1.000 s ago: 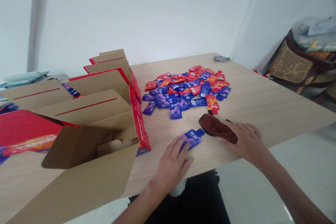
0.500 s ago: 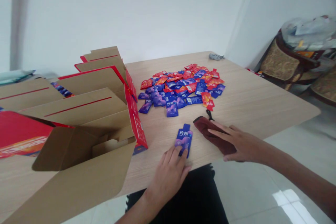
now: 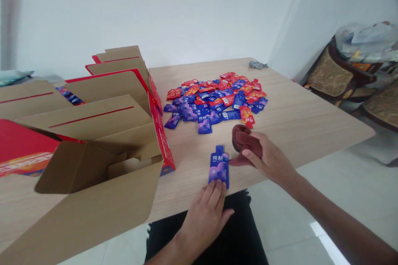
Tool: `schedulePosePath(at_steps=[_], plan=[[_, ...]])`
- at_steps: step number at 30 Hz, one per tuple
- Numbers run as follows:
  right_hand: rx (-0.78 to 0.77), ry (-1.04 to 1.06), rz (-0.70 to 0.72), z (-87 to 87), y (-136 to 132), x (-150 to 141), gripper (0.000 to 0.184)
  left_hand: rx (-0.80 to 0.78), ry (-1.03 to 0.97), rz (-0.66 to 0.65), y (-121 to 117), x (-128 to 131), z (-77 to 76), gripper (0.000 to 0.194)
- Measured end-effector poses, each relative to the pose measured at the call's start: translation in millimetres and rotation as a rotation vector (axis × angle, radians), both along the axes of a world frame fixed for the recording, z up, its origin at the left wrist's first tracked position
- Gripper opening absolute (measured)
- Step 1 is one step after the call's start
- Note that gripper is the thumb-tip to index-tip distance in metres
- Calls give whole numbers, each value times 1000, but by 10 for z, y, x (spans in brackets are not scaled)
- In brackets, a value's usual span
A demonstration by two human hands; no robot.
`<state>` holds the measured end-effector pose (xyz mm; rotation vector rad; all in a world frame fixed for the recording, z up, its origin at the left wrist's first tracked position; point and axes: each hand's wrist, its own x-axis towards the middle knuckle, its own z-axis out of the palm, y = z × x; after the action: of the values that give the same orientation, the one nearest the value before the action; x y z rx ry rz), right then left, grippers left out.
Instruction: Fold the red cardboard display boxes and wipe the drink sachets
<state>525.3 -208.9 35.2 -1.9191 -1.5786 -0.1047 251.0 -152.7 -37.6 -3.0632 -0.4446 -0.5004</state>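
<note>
A single blue pouch (image 3: 219, 167) lies upright near the front edge of the wooden table (image 3: 298, 120). My left hand (image 3: 205, 217) rests flat with its fingertips on the pouch's lower edge, fingers stretched out. My right hand (image 3: 269, 158) is closed around a bunched dark red cloth (image 3: 244, 140), just right of the pouch. Behind them lies a heap of several red and blue pouches (image 3: 216, 99).
An open cardboard box (image 3: 93, 198) with red-printed flaps stands at the left, more open boxes (image 3: 105, 87) behind it. A small grey rag (image 3: 258, 64) lies at the far table edge. Chairs with cushions and bags (image 3: 357, 62) stand at the right.
My right hand has gathered the flat cloth into a bunch and lifted it toward the pouch. My left hand has turned the pouch upright and slid back to its lower edge.
</note>
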Motion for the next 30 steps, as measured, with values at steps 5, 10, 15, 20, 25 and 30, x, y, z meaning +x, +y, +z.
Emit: schedulePosePath(at_steps=[5,10,15,20,25,30], plan=[[-175,-130,367,-171,117,-719,45,50,82,-13,-35,-8,-95,31],[-254,-280,325,-474,296,-717,32,167,116,-44,-11,-37,-78,34],[-285,-367,328,-508,607,-501,31,212,77,-22,-36,-32,-40,39],[-340,-405,202,-362,918,-341,31,200,55,-10,-37,-23,-47,38],[-234,-305,70,-50,760,-503,40,163,5,-10,-29,-10,-73,36],[-356,-265,285,-197,396,-896,32,126,26,-2,-43,-8,-76,24]])
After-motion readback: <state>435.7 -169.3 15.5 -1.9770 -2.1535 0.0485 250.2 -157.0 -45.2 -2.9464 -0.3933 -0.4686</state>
